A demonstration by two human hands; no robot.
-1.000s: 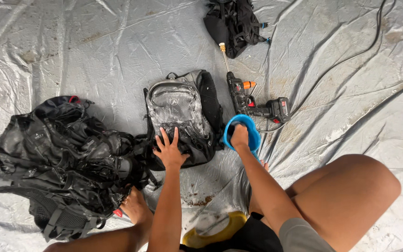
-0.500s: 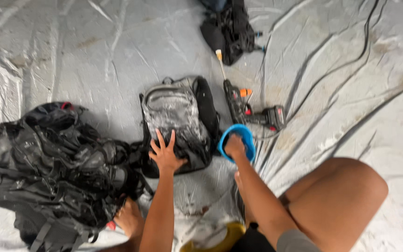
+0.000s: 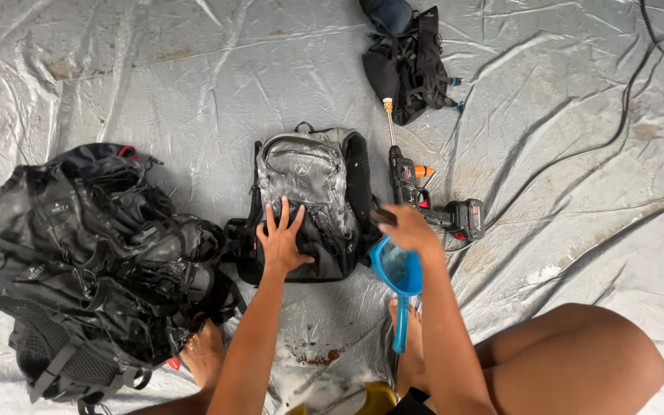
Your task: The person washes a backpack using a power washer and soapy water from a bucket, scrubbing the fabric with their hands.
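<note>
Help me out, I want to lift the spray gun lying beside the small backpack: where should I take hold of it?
Take the spray gun by its dark handle section between the orange knob and the battery block, coming from above. It lies flat on the tarp, lance pointing away, so the thin lance offers poor purchase. The right hand, holding the blue scoop, is nearest.

Open sheet above and to the right; clutter crowded the middle and left.

The grey tarpaulin [image 3: 155, 69] lay bare across the upper left and far right, giving room to pass there. A heap of black bags [image 3: 86, 261] blocked the left side, just beside the grey backpack [image 3: 309, 192] (the left hand [image 3: 282, 242] pressed flat on it). To its right the spray gun [image 3: 432, 204] lay close, leaving only a narrow gap, where the right hand [image 3: 409, 230] held a blue scoop [image 3: 400, 277]. Another black bag [image 3: 409, 65] sat above, and a cable [image 3: 616, 131] trailed across the right.
</note>
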